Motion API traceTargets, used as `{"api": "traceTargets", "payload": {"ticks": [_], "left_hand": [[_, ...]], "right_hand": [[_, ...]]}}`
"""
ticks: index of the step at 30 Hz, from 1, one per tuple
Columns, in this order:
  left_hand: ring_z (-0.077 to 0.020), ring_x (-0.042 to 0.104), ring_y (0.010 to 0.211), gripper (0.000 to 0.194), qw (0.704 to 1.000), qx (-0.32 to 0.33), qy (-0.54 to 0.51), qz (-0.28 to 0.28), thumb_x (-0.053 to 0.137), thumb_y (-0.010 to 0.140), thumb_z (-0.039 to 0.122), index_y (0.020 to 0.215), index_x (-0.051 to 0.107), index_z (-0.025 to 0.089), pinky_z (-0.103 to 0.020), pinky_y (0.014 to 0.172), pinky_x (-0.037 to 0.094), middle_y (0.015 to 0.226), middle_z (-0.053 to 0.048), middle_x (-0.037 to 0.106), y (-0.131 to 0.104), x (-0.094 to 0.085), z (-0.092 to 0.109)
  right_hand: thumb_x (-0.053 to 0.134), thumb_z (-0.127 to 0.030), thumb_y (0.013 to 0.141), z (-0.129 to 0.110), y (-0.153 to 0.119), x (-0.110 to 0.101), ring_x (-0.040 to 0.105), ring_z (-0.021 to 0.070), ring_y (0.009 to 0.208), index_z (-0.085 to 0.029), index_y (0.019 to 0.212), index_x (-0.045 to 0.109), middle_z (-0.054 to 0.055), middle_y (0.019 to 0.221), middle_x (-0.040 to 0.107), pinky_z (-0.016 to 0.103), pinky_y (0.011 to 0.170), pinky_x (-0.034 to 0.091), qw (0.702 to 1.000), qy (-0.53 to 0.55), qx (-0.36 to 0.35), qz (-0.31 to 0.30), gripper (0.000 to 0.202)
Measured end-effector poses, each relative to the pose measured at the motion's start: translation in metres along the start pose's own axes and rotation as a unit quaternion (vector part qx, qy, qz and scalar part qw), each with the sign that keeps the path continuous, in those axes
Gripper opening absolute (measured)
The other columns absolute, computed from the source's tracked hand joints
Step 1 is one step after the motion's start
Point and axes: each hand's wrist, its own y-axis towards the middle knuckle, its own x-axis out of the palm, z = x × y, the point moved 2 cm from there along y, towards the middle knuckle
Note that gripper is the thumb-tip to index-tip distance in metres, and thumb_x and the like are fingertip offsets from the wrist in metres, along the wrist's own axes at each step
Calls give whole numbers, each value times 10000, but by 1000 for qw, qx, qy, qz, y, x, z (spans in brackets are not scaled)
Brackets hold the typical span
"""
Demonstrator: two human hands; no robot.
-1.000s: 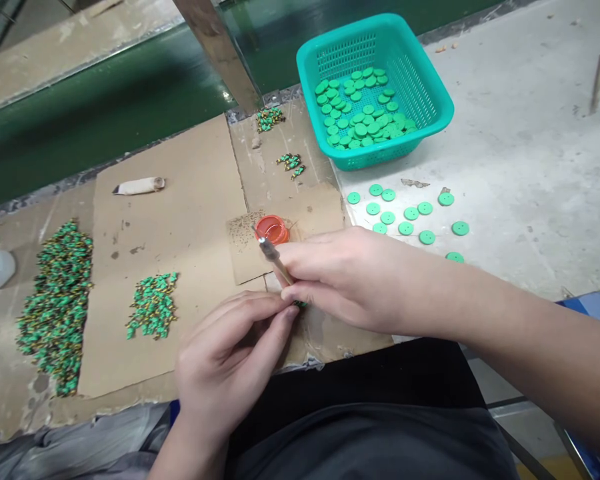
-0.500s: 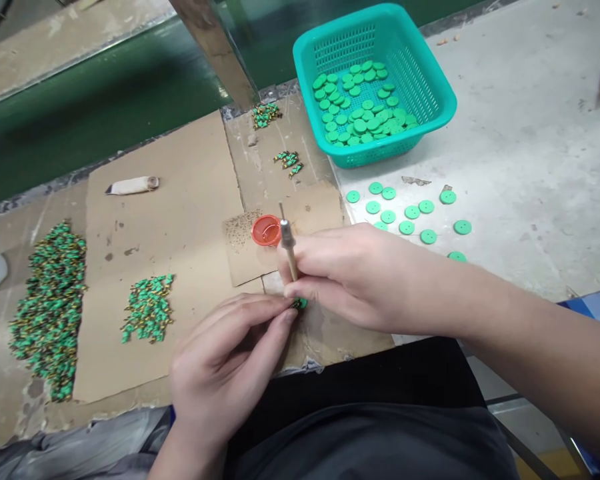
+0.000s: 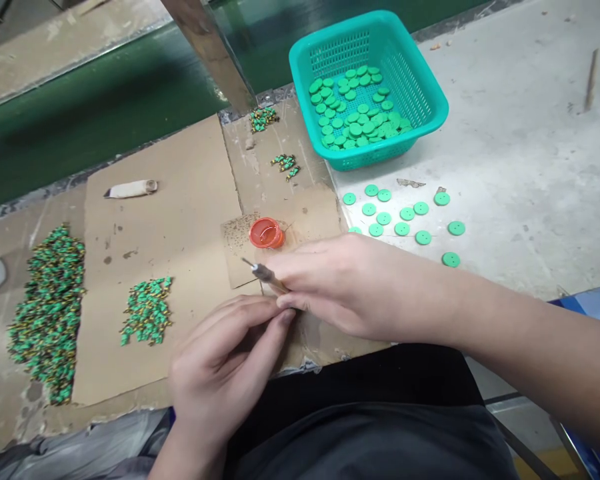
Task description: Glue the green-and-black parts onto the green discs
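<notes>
Bare cardboard (image 3: 195, 227) forms a wide lane from the left hand (image 3: 225, 363) up toward the green back panel (image 3: 105, 100), passing between the small heap of green-and-yellow pieces (image 3: 147, 310) and the red cup (image 3: 267, 233). A white-wrapped stub (image 3: 131, 189) lies across its upper left. A narrower strip separates that heap from the large pile (image 3: 50, 320). Straight ahead, the right hand (image 3: 335, 283) and its thin-tipped tool (image 3: 264, 273) crowd the cup's near side, leaving a tight passage. Rightward, scattered two-hole buttons (image 3: 402, 229) break up the tabletop (image 3: 520, 180); behind them the high-walled turquoise basket (image 3: 375, 157) blocks a low reach. Beyond both, the grey surface offers broad room.
</notes>
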Motion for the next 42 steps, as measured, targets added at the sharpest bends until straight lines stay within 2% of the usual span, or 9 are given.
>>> {"api": "traceTargets", "payload": {"ticks": [4, 8, 11, 18, 23, 34, 42], "left_hand": [[-169, 815, 852, 196, 1000, -4, -1, 8, 796, 1014, 128, 1057, 821, 318, -327, 814, 687, 970, 27, 848, 1, 0, 2], [-178, 834, 911, 227, 1000, -14, -7, 2, 798, 1018, 121, 1079, 836, 336, -330, 821, 698, 1008, 21, 864, 1, 0, 3], [-168, 835, 923, 234, 1000, -8, -6, 1, 795, 1025, 116, 1093, 840, 335, -320, 850, 698, 1006, 24, 864, 1, 0, 2], [-134, 820, 890, 180, 1000, 17, -9, 5, 808, 1017, 113, 1081, 824, 281, -254, 835, 669, 994, 20, 858, 1, 2, 1], [-111, 811, 907, 175, 999, 34, -8, 3, 801, 1025, 102, 1094, 799, 263, -214, 857, 652, 1004, 23, 850, 3, 2, 1], [-79, 787, 948, 162, 999, 36, -9, -3, 788, 1046, 107, 1096, 775, 261, -180, 904, 624, 1014, 39, 830, 2, 2, 1], [-84, 772, 918, 159, 999, 37, -10, -4, 787, 1042, 103, 1085, 771, 255, -191, 880, 622, 990, 34, 818, 3, 2, 1]], "right_hand": [[565, -113, 1140, 0, -2, 3, 719, 179, 925, -215, 1076, 666, 21, 1064, 791, 296, 776, 497, 1000, -13, -5, 2, 157], [588, -115, 1137, 1, -7, 2, 713, 174, 908, -195, 1010, 649, 47, 1060, 791, 290, 785, 512, 997, -17, -24, 66, 162], [598, -107, 1137, 0, -10, 2, 717, 174, 908, -188, 998, 658, 50, 1045, 788, 286, 803, 529, 996, -19, -28, 85, 171], [610, -156, 1161, 2, -13, 4, 688, 175, 835, -193, 1027, 688, 21, 955, 757, 291, 782, 538, 996, -17, -41, 79, 160], [596, -142, 1166, 2, -13, 6, 700, 167, 853, -202, 1040, 662, 25, 996, 766, 278, 785, 540, 996, -24, -51, 73, 154], [589, -143, 1177, -1, -13, 6, 665, 146, 812, -214, 1012, 614, 7, 974, 744, 266, 756, 524, 994, -44, -57, 77, 181], [566, -120, 1183, -1, -13, 7, 693, 141, 865, -205, 1042, 624, 14, 1022, 767, 260, 772, 525, 995, -34, -66, 71, 175]]}}
